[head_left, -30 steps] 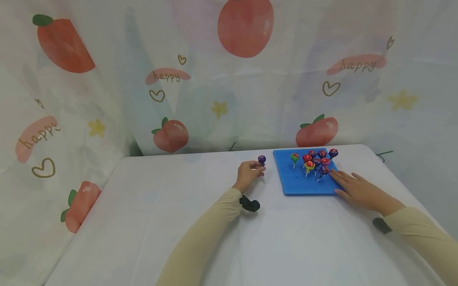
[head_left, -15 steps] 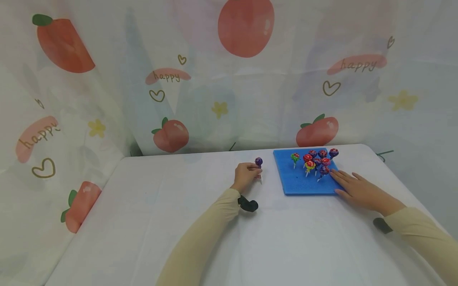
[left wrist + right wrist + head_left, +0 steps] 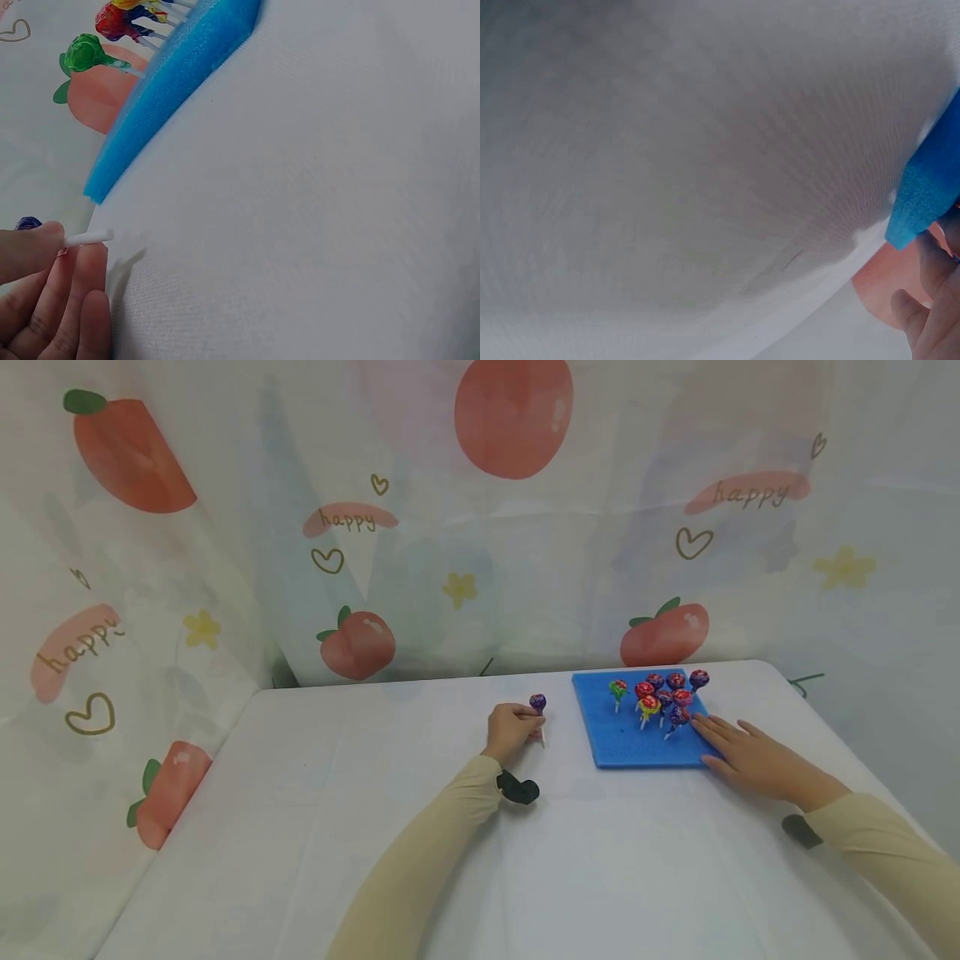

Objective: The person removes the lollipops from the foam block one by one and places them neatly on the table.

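Note:
My left hand pinches a purple-wrapped lollipop between thumb and fingers, left of the blue foam board. The lollipop's head points up in the head view; in the left wrist view its white stick juts past the fingertips, over the white cloth. Several lollipops stand with their sticks in the board: a green one apart at the left, a yellow one and red and purple ones clustered at the right. My right hand lies with straight fingers on the board's right edge.
The board lies near the back edge of a table with a white cloth. Behind and to the left hangs a pale curtain printed with peaches, hearts and flowers.
My left hand has drawn slightly left and nearer with the lollipop, away from the board. My right hand has stayed on the board's edge.

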Action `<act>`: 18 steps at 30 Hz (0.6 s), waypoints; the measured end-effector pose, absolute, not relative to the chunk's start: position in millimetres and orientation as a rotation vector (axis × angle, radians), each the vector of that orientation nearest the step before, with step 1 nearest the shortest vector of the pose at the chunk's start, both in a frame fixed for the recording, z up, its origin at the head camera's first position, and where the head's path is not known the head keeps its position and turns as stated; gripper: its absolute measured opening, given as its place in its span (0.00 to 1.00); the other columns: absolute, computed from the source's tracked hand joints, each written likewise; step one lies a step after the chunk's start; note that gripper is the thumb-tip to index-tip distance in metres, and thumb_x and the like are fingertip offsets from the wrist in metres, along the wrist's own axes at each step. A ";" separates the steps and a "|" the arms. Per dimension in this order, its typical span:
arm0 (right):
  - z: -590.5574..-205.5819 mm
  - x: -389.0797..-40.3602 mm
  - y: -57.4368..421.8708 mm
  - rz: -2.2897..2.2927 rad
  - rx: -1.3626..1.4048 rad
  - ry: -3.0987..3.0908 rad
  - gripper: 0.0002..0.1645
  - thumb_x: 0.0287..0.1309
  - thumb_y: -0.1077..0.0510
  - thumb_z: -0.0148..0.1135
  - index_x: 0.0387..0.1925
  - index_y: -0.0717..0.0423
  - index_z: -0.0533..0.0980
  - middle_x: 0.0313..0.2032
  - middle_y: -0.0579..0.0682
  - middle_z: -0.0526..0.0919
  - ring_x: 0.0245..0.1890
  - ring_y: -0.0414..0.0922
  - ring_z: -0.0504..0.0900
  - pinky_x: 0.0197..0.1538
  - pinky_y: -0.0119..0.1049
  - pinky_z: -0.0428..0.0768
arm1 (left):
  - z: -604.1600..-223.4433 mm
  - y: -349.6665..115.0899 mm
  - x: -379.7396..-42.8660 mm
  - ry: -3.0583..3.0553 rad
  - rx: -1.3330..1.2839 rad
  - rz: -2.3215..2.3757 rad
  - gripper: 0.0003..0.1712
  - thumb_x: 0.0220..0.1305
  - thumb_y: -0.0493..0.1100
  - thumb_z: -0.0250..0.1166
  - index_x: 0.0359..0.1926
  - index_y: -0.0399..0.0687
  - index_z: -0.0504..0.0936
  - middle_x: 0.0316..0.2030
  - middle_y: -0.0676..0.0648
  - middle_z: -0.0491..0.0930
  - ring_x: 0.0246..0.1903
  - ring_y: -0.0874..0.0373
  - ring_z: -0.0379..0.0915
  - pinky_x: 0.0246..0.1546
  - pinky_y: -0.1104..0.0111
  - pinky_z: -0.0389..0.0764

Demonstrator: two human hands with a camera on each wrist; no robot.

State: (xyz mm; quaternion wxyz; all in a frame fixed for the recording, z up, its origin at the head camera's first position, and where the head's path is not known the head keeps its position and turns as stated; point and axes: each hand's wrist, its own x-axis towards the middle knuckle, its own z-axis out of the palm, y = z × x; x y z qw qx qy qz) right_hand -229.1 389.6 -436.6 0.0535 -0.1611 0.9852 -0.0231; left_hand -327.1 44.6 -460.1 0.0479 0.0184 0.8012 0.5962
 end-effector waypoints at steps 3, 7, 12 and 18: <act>-436.9 -229.1 389.6 -0.063 -0.494 2.996 0.44 0.63 0.39 0.51 0.68 0.67 0.56 0.67 0.69 0.57 0.67 0.68 0.54 0.66 0.67 0.51 | -461.0 44.1 -327.7 2.449 0.026 1.807 0.07 0.53 0.36 0.69 0.34 0.37 0.85 0.28 0.43 0.86 0.16 0.66 0.76 0.22 0.76 0.80; -437.1 -229.8 390.2 -0.048 -0.501 3.000 0.43 0.63 0.40 0.51 0.68 0.67 0.56 0.67 0.70 0.57 0.67 0.68 0.54 0.66 0.67 0.52 | -461.3 43.9 -329.0 2.462 -0.003 1.786 0.06 0.52 0.35 0.70 0.32 0.37 0.85 0.27 0.43 0.86 0.14 0.67 0.74 0.20 0.77 0.79; -437.3 -229.9 390.6 -0.051 -0.501 2.999 0.43 0.64 0.40 0.50 0.68 0.66 0.56 0.67 0.70 0.57 0.67 0.68 0.54 0.66 0.67 0.51 | -459.9 43.8 -329.4 2.485 -0.047 1.721 0.06 0.51 0.36 0.71 0.31 0.37 0.85 0.27 0.44 0.84 0.14 0.67 0.74 0.19 0.78 0.77; -436.9 -228.7 389.8 -0.048 -0.498 3.003 0.43 0.64 0.40 0.51 0.68 0.67 0.56 0.67 0.70 0.57 0.67 0.68 0.54 0.66 0.66 0.52 | -457.0 42.8 -329.3 2.512 -0.057 1.622 0.06 0.51 0.36 0.71 0.30 0.37 0.85 0.25 0.43 0.85 0.12 0.67 0.73 0.17 0.80 0.75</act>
